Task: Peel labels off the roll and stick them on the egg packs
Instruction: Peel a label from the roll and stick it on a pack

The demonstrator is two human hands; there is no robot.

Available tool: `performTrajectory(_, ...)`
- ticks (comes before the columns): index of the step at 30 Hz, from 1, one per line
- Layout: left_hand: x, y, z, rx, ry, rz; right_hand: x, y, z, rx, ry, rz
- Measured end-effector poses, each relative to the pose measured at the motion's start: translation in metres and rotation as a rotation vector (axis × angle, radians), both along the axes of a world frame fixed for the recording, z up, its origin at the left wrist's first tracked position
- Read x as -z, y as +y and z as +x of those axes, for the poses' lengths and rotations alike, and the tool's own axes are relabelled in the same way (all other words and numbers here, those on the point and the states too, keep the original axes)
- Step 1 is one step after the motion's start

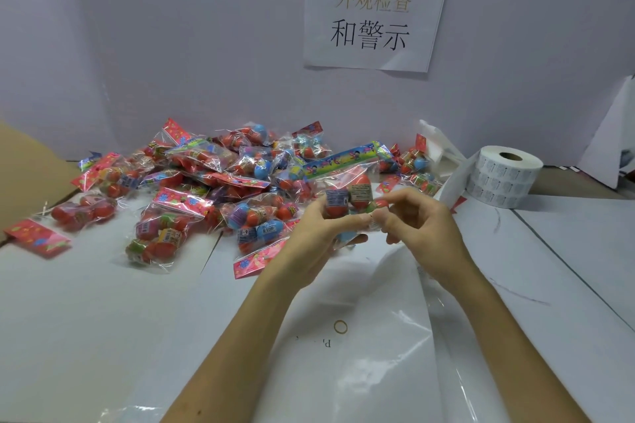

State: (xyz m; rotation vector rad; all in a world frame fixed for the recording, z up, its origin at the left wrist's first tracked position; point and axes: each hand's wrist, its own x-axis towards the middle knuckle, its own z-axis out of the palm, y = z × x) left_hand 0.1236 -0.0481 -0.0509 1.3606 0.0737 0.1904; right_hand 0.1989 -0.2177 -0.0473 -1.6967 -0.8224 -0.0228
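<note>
— Left of the label roll [505,178], what lies on the white table [86,302] below the wall sign [374,10]?
— A heap of egg packs [206,189]; farther left, cardboard [20,175].
— And the held egg pack [347,196]?
— Left of the roll, nearer, long axis and header end toward the wall; the left hand [319,233] grips it, the right hand [415,220] pinches its lower edge.

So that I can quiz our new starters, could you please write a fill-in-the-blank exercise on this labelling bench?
1. The left hand and right hand together hold ____ clear plastic pack of coloured eggs.
2. The white roll of labels stands on the person's ____ side.
3. The loose pile of egg packs lies to the ____ of that roll.
Missing words: one, right, left.
</note>
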Motion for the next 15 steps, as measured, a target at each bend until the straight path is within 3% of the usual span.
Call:
performTrajectory(9,0.0012,-0.0017,0.0002,0.019,-0.012,-0.110,-0.0012,-0.0003,0.0015,-0.032,0.108,0.111)
performTrajectory(15,0.0044,-0.0045,0.0044,-0.040,-0.030,-0.040,-0.0005,0.0001,0.0019,0.015,0.100,0.117)
